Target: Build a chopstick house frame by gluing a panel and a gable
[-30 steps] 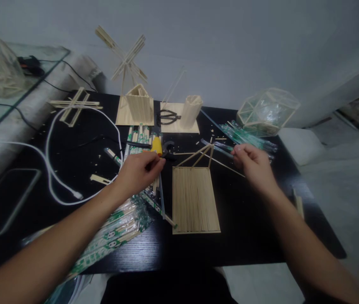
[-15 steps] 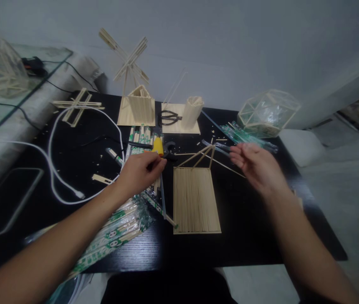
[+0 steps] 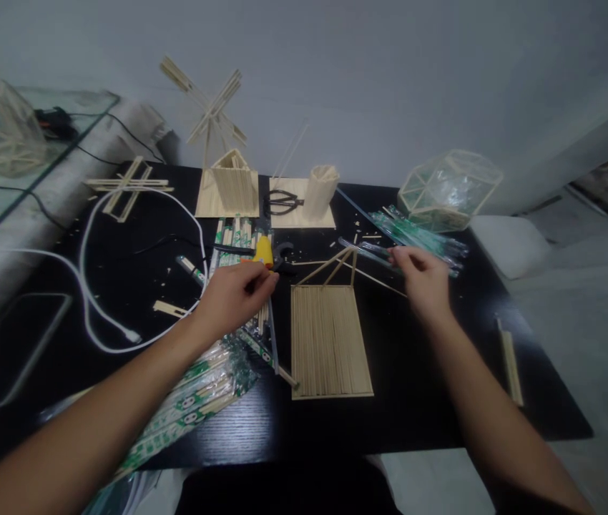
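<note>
My left hand (image 3: 235,295) is curled shut on a thin stick beside the yellow-handled cutter (image 3: 267,250). A flat panel of glued sticks (image 3: 328,340) lies on the black table (image 3: 422,386) between my hands, with a small stick frame (image 3: 340,263) at its far edge. My right hand (image 3: 423,279) rests to the right of that frame, its fingers closed on a clear wrapper from the pile of wrapped chopsticks (image 3: 416,237).
A stick windmill (image 3: 212,114) on a small house (image 3: 232,187), scissors (image 3: 281,202), a stick cup (image 3: 321,189) and a geometric stick cage (image 3: 448,189) stand at the back. A white cable (image 3: 89,286), green-wrapped chopstick packs (image 3: 197,398) and a loose stick (image 3: 511,356) lie around.
My right hand opened and lifted half a second ago, and is now back down and closed on a wrapper near the frame. My left hand has stayed put.
</note>
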